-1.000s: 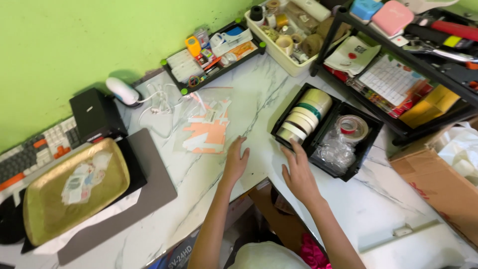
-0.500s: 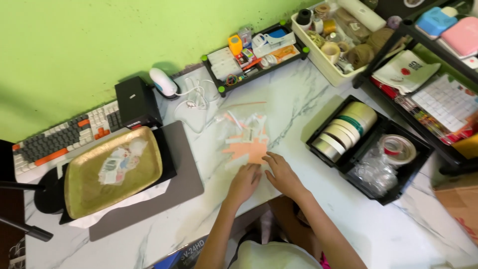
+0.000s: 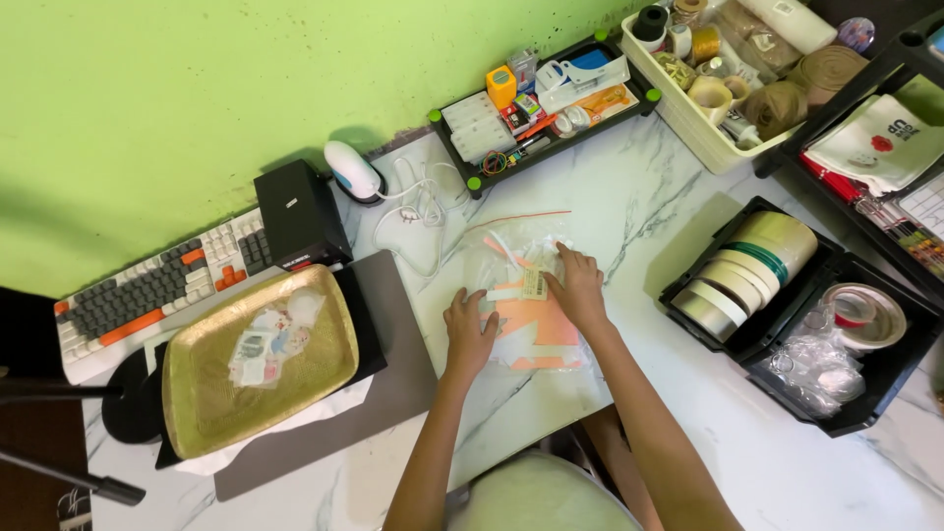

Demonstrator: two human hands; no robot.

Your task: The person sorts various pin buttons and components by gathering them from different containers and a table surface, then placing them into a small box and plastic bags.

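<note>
Clear plastic, that's the zip bag (image 3: pixel 526 295) lying flat on the marble desk (image 3: pixel 669 206), with orange paper cut-outs (image 3: pixel 536 329) and a small tan label (image 3: pixel 534 284) showing through it. Looks to me like the step in hand is getting the bag settled or opened: the left hand (image 3: pixel 470 329) is spread flat, palm down, on the bag's near-left edge, nothing gripped, while the right hand (image 3: pixel 578 285) has its fingers (image 3: pixel 565 258) curled down onto the top of the bag, just past the label; can't tell if it's really pinching the plastic or only pressing. So the bag sits right under both sets of fingers, its red zip strip (image 3: pixel 516 216) a bit beyond the right fingertips. My guess is any next move needs one hand pinning the slippery film while the other works the strip side. Off past the left fingers there's a gold tray (image 3: pixel 197 413) with stickers, and out beyond the right hand a black bin (image 3: pixel 846 418) of tape rolls (image 3: pixel 752 270).
</note>
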